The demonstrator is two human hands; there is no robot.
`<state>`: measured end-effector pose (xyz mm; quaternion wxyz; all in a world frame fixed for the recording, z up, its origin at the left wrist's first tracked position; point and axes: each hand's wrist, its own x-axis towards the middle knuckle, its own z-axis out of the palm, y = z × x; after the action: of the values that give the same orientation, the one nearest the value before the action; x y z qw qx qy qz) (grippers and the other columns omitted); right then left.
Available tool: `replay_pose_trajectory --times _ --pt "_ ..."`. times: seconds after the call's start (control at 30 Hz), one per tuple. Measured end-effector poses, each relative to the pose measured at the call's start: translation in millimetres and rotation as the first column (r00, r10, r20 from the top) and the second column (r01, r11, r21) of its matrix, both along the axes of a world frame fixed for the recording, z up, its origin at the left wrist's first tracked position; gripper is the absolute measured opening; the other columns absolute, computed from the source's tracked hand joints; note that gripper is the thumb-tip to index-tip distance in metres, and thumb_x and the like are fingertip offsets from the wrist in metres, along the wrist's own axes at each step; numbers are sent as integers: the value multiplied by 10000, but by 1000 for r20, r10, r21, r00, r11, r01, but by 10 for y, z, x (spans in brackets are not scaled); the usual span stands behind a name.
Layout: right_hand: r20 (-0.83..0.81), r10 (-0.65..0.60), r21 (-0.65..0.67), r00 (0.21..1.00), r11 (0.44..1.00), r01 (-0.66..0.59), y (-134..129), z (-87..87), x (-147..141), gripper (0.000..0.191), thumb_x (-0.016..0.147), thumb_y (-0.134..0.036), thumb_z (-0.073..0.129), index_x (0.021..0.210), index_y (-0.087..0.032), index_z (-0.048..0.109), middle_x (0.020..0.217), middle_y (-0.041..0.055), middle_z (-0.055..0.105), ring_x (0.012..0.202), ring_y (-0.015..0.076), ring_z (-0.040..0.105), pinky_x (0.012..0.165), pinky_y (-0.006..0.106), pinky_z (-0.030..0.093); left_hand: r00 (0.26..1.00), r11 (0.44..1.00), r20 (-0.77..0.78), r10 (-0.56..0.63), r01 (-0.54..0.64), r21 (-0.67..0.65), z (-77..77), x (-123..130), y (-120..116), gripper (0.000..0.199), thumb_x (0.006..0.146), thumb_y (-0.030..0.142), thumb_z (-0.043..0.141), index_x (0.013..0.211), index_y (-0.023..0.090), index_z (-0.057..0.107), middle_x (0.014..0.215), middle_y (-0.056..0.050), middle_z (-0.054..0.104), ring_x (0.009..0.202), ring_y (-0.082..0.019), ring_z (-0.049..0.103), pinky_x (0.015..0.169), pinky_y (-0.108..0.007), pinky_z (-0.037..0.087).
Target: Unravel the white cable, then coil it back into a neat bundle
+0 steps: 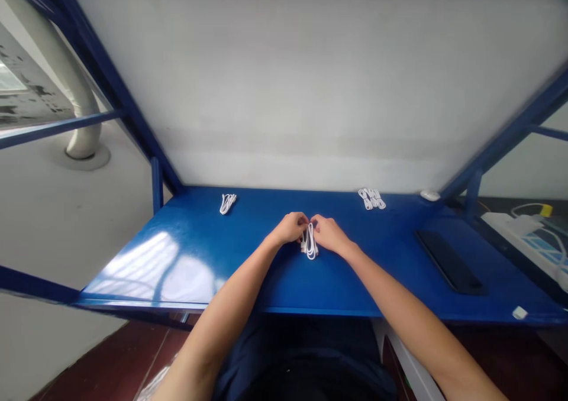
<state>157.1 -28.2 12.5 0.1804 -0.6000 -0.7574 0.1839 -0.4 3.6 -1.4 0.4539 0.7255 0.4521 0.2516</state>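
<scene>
between both hands [308,229], the white cable [311,248]

Dark navy garment [306,371] on the torso, seen past the near edge of the desk [199,229]; near black in the middle, bluer toward its left side. Cloth loosely creased, soft folds at that left side. One tiny pale speck near its middle. Left forearm [235,300] and right forearm [399,303] bare, slender, narrowing to the wrists. Left hand [290,226] and right hand [329,233] bare too. Finer fabric detail too dark to read.
</scene>
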Motion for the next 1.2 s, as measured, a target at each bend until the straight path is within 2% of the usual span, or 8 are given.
replay_pose_trajectory --times 0.13,0.27,0.37,0.5,0.63,0.7,0.87,1.2 --pt "-132 24 -19 991 999 -27 -20 -22 109 186 826 -226 548 984 -177 633 715 20 693 663 140 632 617 212 420 999 1000 -22 25 -25 -9 47 -44 -10 145 809 175 585 948 134 571 727 -13 659 448 -82 580 417 -175 459" --pt "-248 75 -91 966 991 -100 -38 -49 257 192 807 -194 565 977 -180 653 832 36 704 716 132 644 647 215 466 994 998 -92 56 -53 39 94 -90 -4 161 794 207 622 934 139 581 825 -37 674 454 -79 586 415 -176 458" --pt "-347 70 -165 935 977 -134 -49 -37 304 213 798 -203 597 997 -173 667 885 61 703 748 145 652 667 235 500 990 997 -116 75 -71 39 79 -121 21 103 798 190 613 880 137 582 737 -21 651 453 -88 589 413 -176 457" --pt "-497 -25 -292 868 946 -140 -74 1 270 226 793 -245 638 992 -140 668 822 83 709 679 155 663 652 263 530 993 997 -93 74 -75 -13 40 -137 51 50 804 169 596 832 137 570 650 -1 618 481 -105 613 429 -177 468" --pt "-577 -66 -318 814 936 -149 -105 -9 188 210 791 -277 650 942 -134 676 787 77 713 707 162 674 682 266 532 996 997 -77 44 -49 -67 50 -108 23 49 790 154 594 824 141 562 622 1 626 493 -122 628 450 -193 489" --pt "-538 -71 -295 840 949 -109 -126 -32 134 211 790 -295 647 930 -139 670 807 74 715 685 155 669 660 256 524 997 995 -70 30 -36 -91 70 -81 -7 69 773 142 594 831 143 556 609 3 630 496 -133 637 457 -204 500" --pt "-275 -107 -105 955 991 81 -210 -48 -18 234 746 -360 667 889 -176 653 869 62 706 722 161 656 626 234 474 994 994 -94 47 -55 -90 81 -19 -55 119 711 97 599 814 143 561 573 8 625 507 -154 650 457 -209 505" --pt "-45 -106 -62 993 993 103 -241 13 -69 251 748 -190 604 998 -177 619 936 71 701 860 181 643 673 222 420 990 988 -140 6 -27 -150 87 -7 -81 143 769 174 611 899 126 576 487 6 612 478 -160 650 448 -203 499"
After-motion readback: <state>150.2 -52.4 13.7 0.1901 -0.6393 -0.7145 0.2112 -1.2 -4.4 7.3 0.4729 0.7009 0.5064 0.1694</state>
